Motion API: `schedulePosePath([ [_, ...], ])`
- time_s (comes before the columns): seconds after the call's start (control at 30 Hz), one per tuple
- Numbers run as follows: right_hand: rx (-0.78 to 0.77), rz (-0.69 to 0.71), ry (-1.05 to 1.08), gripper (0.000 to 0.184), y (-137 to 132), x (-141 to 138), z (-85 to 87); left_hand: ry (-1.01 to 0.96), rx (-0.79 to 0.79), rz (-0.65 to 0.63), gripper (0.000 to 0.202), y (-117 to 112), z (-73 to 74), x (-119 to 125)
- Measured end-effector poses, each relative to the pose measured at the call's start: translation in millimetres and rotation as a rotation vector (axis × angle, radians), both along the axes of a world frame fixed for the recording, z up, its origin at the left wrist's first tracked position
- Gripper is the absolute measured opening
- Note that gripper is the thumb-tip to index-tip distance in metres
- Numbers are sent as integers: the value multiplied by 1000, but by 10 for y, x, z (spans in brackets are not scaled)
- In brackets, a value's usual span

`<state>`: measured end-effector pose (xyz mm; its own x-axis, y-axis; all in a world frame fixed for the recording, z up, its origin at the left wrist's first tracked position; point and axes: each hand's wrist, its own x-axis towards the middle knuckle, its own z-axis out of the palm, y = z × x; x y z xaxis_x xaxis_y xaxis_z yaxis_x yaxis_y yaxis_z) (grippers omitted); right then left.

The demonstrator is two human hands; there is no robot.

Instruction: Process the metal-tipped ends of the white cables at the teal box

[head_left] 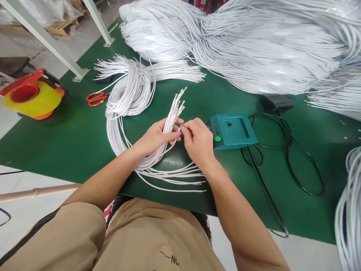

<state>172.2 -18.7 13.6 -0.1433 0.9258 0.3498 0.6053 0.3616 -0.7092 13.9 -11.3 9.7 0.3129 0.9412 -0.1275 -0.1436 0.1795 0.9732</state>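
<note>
My left hand is closed round a bundle of white cables, whose bare ends point up and away from me. Just right of it, my right hand pinches the end of a single white cable between thumb and fingers. The tip itself is mostly covered by my fingers. Other cables of this coil curve round to the left, and several loose ends lie on the table near my body. A teal device with a green button stands right beside my right hand.
Large heaps of white cable cover the back of the green table. Orange-handled scissors and a yellow and red tape roll lie left. Black cords run across the right side. Another cable coil hangs near the right edge.
</note>
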Motion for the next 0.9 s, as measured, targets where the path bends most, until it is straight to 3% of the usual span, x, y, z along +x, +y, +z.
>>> schedulePosePath([
  [0.1, 233, 60, -452, 29, 20, 72, 35, -25, -86, 35, 47, 28, -28, -4],
  [0.2, 285, 89, -614, 21, 86, 221, 89, 15, -111, 67, 48, 57, -64, 2],
  [0.43, 98, 95, -749, 17, 223, 458, 68, 246, -50, 71, 44, 66, -87, 48],
  [0.9, 133, 66, -788, 21, 264, 411, 33, 465, 21, 108, 36, 77, -165, 106],
])
